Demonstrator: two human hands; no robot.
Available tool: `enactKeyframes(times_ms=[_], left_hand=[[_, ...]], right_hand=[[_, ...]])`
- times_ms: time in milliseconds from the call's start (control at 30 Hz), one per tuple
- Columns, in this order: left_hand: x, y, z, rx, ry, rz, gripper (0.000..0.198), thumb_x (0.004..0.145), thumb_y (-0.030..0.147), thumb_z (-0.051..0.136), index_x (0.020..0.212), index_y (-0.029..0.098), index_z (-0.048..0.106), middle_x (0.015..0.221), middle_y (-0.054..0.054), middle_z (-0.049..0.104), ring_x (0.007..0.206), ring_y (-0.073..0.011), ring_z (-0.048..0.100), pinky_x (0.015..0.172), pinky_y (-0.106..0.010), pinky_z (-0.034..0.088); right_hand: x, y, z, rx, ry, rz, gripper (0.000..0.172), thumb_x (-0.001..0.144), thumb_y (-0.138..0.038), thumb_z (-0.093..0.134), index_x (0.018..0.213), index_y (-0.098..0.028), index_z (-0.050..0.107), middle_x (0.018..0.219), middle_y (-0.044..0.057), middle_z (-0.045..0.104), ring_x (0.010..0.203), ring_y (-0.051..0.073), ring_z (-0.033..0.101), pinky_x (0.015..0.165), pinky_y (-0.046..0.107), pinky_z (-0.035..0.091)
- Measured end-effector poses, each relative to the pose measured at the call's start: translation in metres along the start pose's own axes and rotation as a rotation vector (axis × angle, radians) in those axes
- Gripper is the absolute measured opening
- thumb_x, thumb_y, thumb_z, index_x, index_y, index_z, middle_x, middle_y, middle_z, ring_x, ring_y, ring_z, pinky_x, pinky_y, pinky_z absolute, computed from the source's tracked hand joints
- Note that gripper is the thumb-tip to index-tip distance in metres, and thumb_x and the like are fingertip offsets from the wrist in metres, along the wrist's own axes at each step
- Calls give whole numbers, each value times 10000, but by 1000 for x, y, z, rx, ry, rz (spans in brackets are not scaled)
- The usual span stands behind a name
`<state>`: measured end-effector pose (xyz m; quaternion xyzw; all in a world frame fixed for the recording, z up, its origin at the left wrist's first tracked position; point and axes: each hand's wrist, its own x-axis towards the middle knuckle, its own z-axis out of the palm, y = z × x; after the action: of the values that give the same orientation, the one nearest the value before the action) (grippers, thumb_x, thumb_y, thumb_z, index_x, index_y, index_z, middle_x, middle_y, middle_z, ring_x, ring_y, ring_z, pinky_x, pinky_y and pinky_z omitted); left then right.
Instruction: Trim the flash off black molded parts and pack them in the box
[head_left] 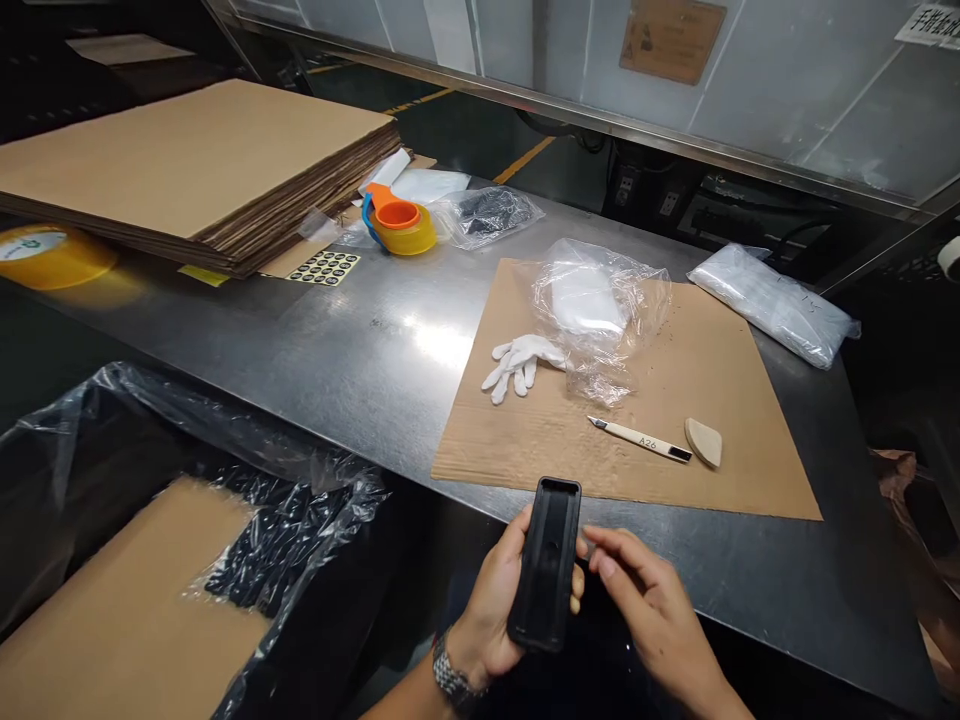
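My left hand (491, 610) is wrapped round a long black plastic shell (546, 562), holding it upright near the front edge of the steel table (360, 350). A metal watch sits on that wrist. My right hand (652, 600) is beside the shell, its fingertips pinched at the shell's right edge. On the cardboard sheet (675, 480) ahead lie a small white-handled knife (639, 438), a tan wedge-shaped piece (703, 441), a white glove (519, 362) and a crumpled clear plastic bag (600, 310).
A stack of flat cardboard (195, 160) fills the far left. An orange and yellow tape dispenser (399, 222), a sheet of round stickers (325, 267) and bagged parts (772, 303) lie on the table. Lower left stands a box lined with plastic film (292, 520), holding black parts.
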<state>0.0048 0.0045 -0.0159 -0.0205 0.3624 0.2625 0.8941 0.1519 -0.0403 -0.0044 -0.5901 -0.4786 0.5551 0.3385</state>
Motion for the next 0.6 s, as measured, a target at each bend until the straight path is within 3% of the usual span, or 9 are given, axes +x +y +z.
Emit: enactKeyframes(times_ms=[67,167,267,400,500,600], left_hand=[[1,1,0,9,-40,-11,598,876,522,325,772,47,672,675,-100,668,477,-145,615,446,-213,473],[0,3,4,-3,-58,18,578,892,497,308,898,50,674,741,-104,683,490,-143,621,457,-217,490],[-1,5,9,1,-32,72,555,903,466,311,1032,41,644,822,-114,695,505,-134,619,479,-225,510],[-1,5,8,4,-35,57,573,896,491,327,1047,36,640,875,-136,701,515,-132,623,473,-217,505],[0,3,7,29,11,123,525,883,492,376,1023,63,643,889,-133,702,530,-131,623,506,-235,515],[3,5,8,97,83,232,505,850,519,433,974,73,633,755,-117,704,543,-150,629,563,-269,521]], right_hand=[[6,2,-1,58,87,14,330,886,-391,466,1184,-263,526,1008,48,548,947,188,534,853,337,416],[13,1,3,175,88,7,397,865,-415,504,1236,-279,464,1070,51,536,934,179,549,819,334,450],[18,-3,8,282,47,12,384,874,-410,493,1236,-288,454,983,32,549,800,144,580,697,298,496],[21,-4,13,321,46,18,360,873,-391,505,1216,-287,468,950,14,537,648,95,563,597,260,502],[21,-1,14,230,49,3,422,879,-400,486,1275,-269,424,963,32,551,657,112,563,549,253,496],[31,1,8,-98,145,-111,369,881,-375,476,1217,-227,519,927,59,607,760,167,592,609,284,500]])
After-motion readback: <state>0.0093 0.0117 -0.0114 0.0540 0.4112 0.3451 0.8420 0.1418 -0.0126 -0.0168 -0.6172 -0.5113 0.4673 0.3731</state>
